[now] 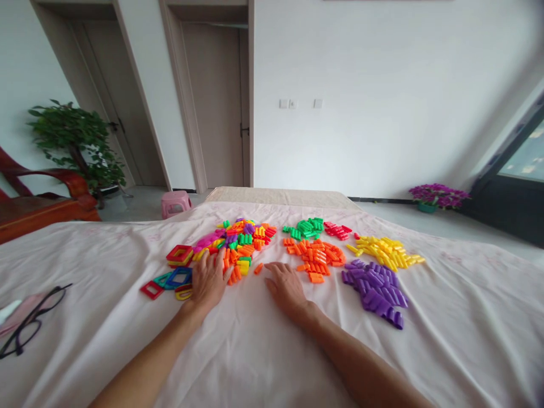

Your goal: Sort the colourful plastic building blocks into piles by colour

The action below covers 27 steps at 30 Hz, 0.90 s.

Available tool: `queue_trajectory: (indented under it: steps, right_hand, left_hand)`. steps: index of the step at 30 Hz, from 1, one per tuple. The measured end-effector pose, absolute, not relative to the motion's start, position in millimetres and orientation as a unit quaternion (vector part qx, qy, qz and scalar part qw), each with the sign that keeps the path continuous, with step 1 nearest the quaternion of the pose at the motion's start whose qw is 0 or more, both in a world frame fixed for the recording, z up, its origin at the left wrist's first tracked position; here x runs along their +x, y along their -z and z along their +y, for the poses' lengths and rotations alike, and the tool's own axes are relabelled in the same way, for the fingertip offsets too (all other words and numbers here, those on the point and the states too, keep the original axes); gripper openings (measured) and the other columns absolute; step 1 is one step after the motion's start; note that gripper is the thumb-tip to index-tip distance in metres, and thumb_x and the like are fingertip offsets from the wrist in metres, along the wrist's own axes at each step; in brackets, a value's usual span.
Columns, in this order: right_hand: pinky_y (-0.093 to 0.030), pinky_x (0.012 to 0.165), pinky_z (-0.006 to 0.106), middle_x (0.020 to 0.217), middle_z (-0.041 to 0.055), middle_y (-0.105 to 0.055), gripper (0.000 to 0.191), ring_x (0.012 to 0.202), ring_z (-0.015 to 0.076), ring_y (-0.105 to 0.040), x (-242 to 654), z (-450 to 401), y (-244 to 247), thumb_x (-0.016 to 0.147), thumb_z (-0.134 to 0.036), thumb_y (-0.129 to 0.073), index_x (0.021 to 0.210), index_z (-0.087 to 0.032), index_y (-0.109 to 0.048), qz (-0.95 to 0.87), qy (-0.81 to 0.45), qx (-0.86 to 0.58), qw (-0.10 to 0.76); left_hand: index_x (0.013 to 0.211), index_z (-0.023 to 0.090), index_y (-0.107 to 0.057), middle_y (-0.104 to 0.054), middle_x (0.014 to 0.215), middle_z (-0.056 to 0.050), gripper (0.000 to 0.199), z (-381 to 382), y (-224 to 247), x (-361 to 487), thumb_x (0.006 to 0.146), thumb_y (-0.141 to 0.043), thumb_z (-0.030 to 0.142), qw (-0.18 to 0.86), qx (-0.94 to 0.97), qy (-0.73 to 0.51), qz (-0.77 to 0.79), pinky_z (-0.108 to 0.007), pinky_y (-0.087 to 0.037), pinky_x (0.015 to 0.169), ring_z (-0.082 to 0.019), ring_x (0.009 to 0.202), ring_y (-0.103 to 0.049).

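Mixed pile (pixel 244 241) of multicol. plastic pcs on cloth-covered surface (pixel 255 351): L hand (pixel 209 279) at pile's near L edge, fingers part-spread, underside of grip hidden, can't tell if it has a pc; R hand (pixel 288 286) nearer than pile & to its R, grip loosely spread, no pc seen in it, fingertips near 1 loose orange pc (pixel 259 268) just off pile's near R edge. R of pile, by col.: green pcs (pixel 309 228), red pcs (pixel 338 230), orange group (pixel 319 256), yellow pcs (pixel 386 252), purple pcs (pixel 378 289). L of pile: flat plastic frames (pixel 177 262), asstd. cols.
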State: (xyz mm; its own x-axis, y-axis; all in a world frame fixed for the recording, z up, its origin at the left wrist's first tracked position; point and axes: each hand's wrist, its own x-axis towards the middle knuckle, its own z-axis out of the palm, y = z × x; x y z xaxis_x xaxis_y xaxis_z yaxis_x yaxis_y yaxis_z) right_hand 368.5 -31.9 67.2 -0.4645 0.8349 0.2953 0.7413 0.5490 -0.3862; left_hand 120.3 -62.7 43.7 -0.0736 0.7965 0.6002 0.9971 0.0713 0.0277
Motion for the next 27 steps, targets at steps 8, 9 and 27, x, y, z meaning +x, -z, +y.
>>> queue_trajectory:
  steps: [8,9,27]
  right_hand:
    - [-0.040,0.090,0.034,0.110,0.0048,-0.067,0.021,0.104,0.0218,-0.056,339.9,-15.6,-64.6,0.092,-0.032,-0.057,0.109,-0.026,-0.067,-0.869,-0.066,-0.448,0.201]
    - [-0.040,0.089,0.032,0.108,0.0046,-0.067,0.019,0.102,0.0210,-0.056,341.9,-13.1,-63.5,0.091,-0.030,-0.057,0.106,-0.025,-0.068,-0.868,-0.066,-0.447,0.205]
    - [-0.034,0.099,0.046,0.129,0.0092,-0.059,0.036,0.119,0.0304,-0.043,410.5,29.2,-72.2,0.086,-0.014,-0.052,0.118,-0.025,-0.065,-0.756,0.056,-0.547,0.355]
  left_hand:
    - [0.135,0.018,-0.050,-0.061,0.127,-0.015,0.043,-57.9,-41.3,111.9,0.097,-0.040,0.036,0.182,-0.676,0.331,-0.633,-0.044,-0.046,0.099,-0.026,0.119,-0.057]
    - [0.135,0.019,-0.050,-0.061,0.128,-0.014,0.042,-59.3,-43.2,108.2,0.097,-0.040,0.034,0.190,-0.675,0.352,-0.620,-0.044,-0.046,0.101,-0.026,0.120,-0.056]
    - [0.111,0.019,-0.066,-0.068,0.108,-0.012,0.030,-53.9,-39.8,75.7,0.087,-0.049,0.017,0.235,-0.678,0.256,-0.648,-0.044,-0.050,0.090,-0.028,0.102,-0.061]
